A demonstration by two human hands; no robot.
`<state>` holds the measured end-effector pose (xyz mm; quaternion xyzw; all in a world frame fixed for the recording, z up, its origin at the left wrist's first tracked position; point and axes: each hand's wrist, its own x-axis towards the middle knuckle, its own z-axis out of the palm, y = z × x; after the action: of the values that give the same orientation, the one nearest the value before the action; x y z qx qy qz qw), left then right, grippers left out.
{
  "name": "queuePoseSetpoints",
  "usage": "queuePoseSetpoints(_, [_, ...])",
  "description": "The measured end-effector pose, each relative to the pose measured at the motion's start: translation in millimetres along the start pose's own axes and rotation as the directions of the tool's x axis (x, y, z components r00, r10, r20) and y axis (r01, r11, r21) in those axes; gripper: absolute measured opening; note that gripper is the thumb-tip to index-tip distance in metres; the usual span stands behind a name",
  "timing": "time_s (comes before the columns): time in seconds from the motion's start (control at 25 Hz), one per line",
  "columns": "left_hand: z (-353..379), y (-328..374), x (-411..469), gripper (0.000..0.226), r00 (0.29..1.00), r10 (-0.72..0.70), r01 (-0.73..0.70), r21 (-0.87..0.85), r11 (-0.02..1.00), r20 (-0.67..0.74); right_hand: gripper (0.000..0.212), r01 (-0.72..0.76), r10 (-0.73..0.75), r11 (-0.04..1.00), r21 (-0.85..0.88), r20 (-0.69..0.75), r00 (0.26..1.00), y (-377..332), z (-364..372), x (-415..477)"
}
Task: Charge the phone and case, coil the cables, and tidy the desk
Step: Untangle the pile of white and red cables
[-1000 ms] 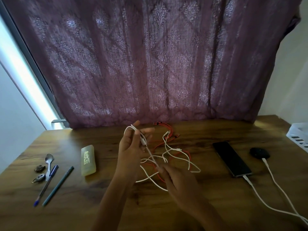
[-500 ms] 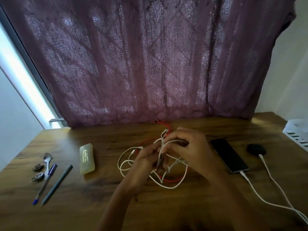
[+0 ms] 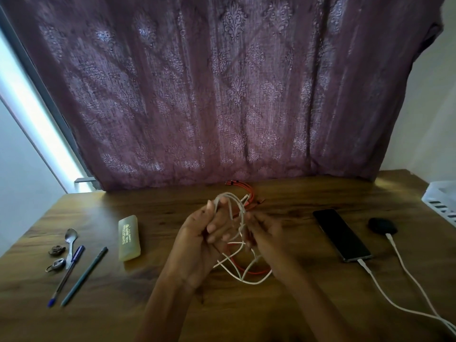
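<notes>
My left hand (image 3: 197, 233) holds loops of a white cable (image 3: 243, 274) raised above the middle of the wooden desk (image 3: 296, 304). My right hand (image 3: 265, 230) pinches the same white cable just to the right of those loops. An orange cable (image 3: 249, 192) lies tangled under and behind both hands. A black phone (image 3: 341, 234) lies face up to the right with a white charging lead (image 3: 385, 290) plugged into its near end. Further right sits a small black case (image 3: 382, 225), also with a white lead (image 3: 409, 272) plugged in.
At the left lie a pale yellow box (image 3: 129, 238), a grey pen (image 3: 84, 276), a blue pen (image 3: 66, 275), a spoon (image 3: 70, 239) and two small metal pieces (image 3: 56, 250). A white basket (image 3: 441, 199) stands at the right edge. A purple curtain (image 3: 222, 95) hangs behind.
My left hand has lifted with more white loops gathered on its fingers. My right hand came back from over the tangle to pinch the cable beside it.
</notes>
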<state>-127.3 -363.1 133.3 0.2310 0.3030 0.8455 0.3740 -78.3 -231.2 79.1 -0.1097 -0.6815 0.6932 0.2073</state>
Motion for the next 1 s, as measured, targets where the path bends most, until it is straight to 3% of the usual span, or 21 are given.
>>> queuePoseSetpoints(0.08, [1,6,4,0.027,0.991,0.107,-0.107,0.006,0.994,-0.081,0.028,-0.023,0.028,0.995,-0.095,0.047,0.999,15,7,-15])
queuePoseSetpoints(0.16, [-2,12,6,0.024,0.957,0.214,-0.191,0.128,0.973,-0.194,0.031,0.046,-0.024,0.953,-0.300,0.077,0.997,24,8,-28])
queuePoseSetpoints(0.28, [-11,11,8,0.026,0.911,0.310,-0.236,0.272,0.933,-0.273,0.037,0.213,-0.133,0.785,-0.582,0.178,0.975,20,6,-39])
queuePoseSetpoints(0.36, [-14,6,9,0.024,0.896,0.349,-0.218,0.413,0.884,-0.274,0.033,0.303,-0.152,0.679,-0.669,0.276,0.949,9,7,-42])
queuePoseSetpoints(0.48, [-19,-11,7,0.021,0.902,0.378,-0.124,0.714,0.689,-0.209,0.029,0.398,-0.186,0.573,-0.716,0.359,0.914,-13,6,-42])
queuePoseSetpoints(0.6, [-23,-22,1,0.021,0.941,0.305,-0.069,0.798,0.598,-0.147,0.017,0.502,-0.375,0.367,-0.783,0.370,0.850,-37,4,-31])
queuePoseSetpoints(0.64, [-22,-23,-1,0.021,0.955,0.262,-0.048,0.805,0.591,-0.135,0.018,0.513,-0.443,0.374,-0.773,0.337,0.831,-41,1,-25])
queuePoseSetpoints(0.84, [-8,-16,-5,0.033,0.993,0.014,0.070,0.682,0.728,-0.117,0.021,0.473,-0.437,0.699,-0.536,0.203,0.876,-52,-16,0])
queuePoseSetpoints(1.0, [0,-1,-5,0.034,0.996,-0.072,0.091,0.540,0.837,-0.057,0.012,0.462,-0.430,0.812,-0.358,0.169,0.887,-60,-16,12])
